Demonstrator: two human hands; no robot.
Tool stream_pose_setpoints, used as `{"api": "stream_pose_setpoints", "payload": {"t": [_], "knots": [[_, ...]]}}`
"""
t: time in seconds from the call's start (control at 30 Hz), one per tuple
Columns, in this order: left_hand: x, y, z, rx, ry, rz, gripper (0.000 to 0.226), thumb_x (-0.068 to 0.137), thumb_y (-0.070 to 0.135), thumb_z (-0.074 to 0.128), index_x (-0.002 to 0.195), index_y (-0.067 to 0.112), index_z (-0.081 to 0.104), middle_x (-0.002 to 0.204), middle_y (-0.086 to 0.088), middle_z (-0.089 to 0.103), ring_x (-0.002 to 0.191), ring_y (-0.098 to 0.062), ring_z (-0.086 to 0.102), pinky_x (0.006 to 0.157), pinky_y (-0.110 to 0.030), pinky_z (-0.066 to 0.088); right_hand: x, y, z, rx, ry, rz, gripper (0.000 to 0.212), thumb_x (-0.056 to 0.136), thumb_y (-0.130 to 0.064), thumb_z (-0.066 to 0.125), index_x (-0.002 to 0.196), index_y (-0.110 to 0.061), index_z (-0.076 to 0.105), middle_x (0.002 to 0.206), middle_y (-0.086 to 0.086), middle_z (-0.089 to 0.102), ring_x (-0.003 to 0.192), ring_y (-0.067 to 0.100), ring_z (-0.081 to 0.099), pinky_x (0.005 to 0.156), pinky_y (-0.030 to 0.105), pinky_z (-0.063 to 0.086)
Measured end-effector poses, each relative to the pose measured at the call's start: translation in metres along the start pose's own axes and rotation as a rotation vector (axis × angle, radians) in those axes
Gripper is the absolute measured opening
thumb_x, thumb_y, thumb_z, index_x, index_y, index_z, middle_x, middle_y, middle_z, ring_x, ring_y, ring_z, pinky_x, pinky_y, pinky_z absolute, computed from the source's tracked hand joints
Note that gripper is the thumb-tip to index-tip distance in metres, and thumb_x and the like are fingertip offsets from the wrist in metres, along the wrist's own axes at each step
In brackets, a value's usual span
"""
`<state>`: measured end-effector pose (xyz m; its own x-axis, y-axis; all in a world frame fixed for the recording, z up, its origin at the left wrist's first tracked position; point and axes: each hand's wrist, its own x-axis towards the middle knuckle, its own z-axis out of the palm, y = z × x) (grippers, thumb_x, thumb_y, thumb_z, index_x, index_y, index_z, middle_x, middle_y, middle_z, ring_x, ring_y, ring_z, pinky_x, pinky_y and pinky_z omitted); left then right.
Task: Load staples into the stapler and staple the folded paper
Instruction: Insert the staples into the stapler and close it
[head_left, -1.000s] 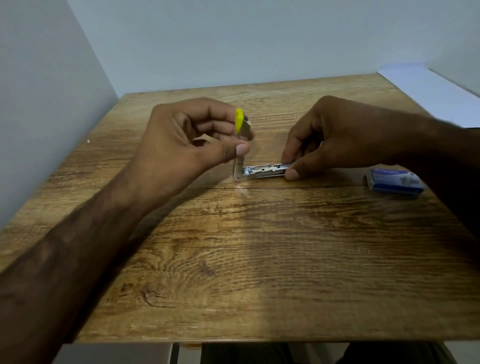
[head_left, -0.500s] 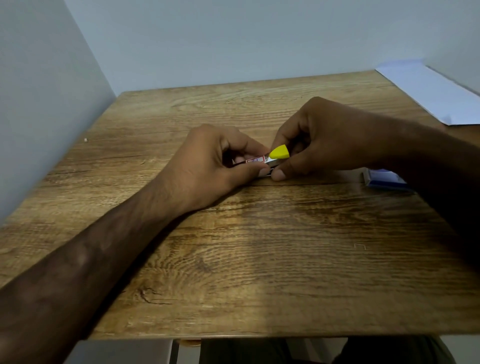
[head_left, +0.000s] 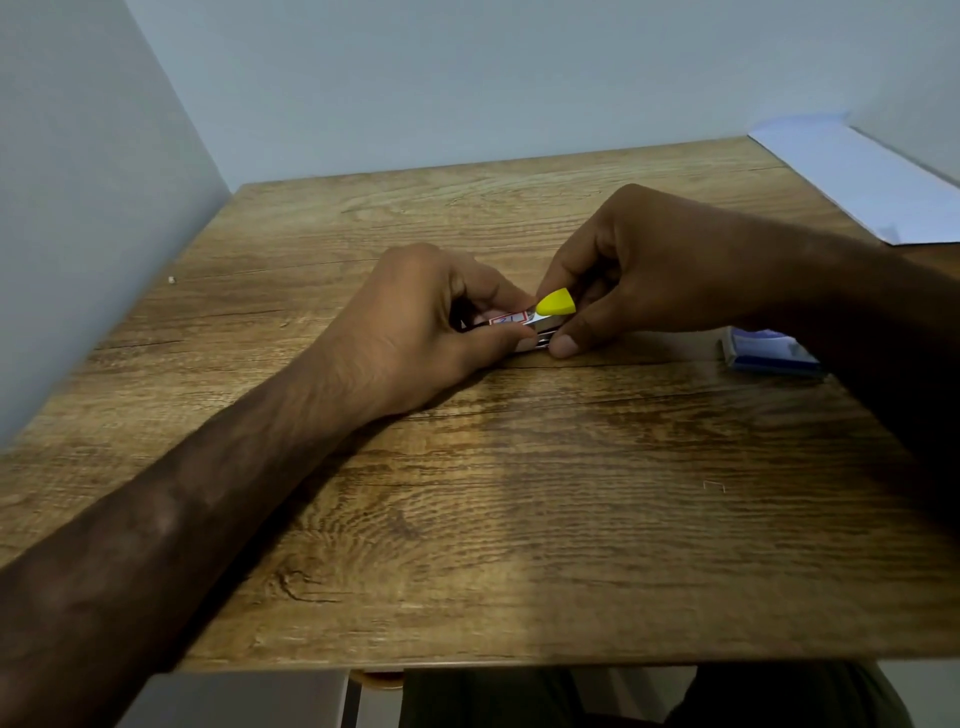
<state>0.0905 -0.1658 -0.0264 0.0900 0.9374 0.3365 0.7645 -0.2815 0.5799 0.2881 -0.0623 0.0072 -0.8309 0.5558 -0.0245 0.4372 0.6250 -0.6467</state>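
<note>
Scene: A person bends over a wood-grain worktop, both hands meeting at the centre of the frame on a small metal stapler.
Stapler: It lies low over the worktop between the two hands, its yellow cap pointing right and a red-and-white label showing on top. Whether its base touches the wood cannot be told.
Left hand: The left hand grips the stapler's left end, with its fingers curled over it and its thumb along the near side.
Right hand: The right hand pinches the right end just below the yellow cap, its thumb tip pressed at the near edge.
Supplies: A blue box, probably the staples, sits at centre right, partly behind the right forearm. White paper lies at the upper right corner, well apart from the hands. A loose staple rests at lower right.
Step in hand: The top looks lowered onto the body, which suggests loading is finishing and stapling is not yet begun.
Handling: The stapler looks light, rigid and smooth-sided, and likely to slide on the wood. It is best pinned by its long sides and pressed at the capped end. The paper is thin and limp, and is best taken at an edge.
</note>
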Motion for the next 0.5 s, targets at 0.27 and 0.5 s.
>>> {"api": "stream_pose_setpoints", "payload": {"t": [0.27,0.5], "knots": [[0.0012,0.0024,-0.0022,0.065,-0.014,0.028,0.021,0.081,0.03,0.084,0.101,0.029,0.081,0.077,0.015,0.073,0.072,-0.004,0.067,0.058,-0.016,0.047,-0.0009,0.0024,-0.0067,0.01,-0.076,-0.027,0.016,0.081,-0.026,0.082,0.097,-0.027,0.083,0.086,-0.006,0.081,0.087,0.017,0.075,0.081,0.031,0.056],[0.0023,0.0042,-0.0039,0.113,-0.061,0.084,0.025,0.082,0.026,0.082,0.106,0.022,0.081,0.081,0.006,0.073,0.073,-0.01,0.065,0.062,-0.028,0.049,0.0004,0.0,-0.006,-0.046,-0.088,0.011,0.018,0.079,-0.029,0.084,0.097,-0.029,0.083,0.085,-0.012,0.081,0.084,0.007,0.073,0.078,0.025,0.055]]}}
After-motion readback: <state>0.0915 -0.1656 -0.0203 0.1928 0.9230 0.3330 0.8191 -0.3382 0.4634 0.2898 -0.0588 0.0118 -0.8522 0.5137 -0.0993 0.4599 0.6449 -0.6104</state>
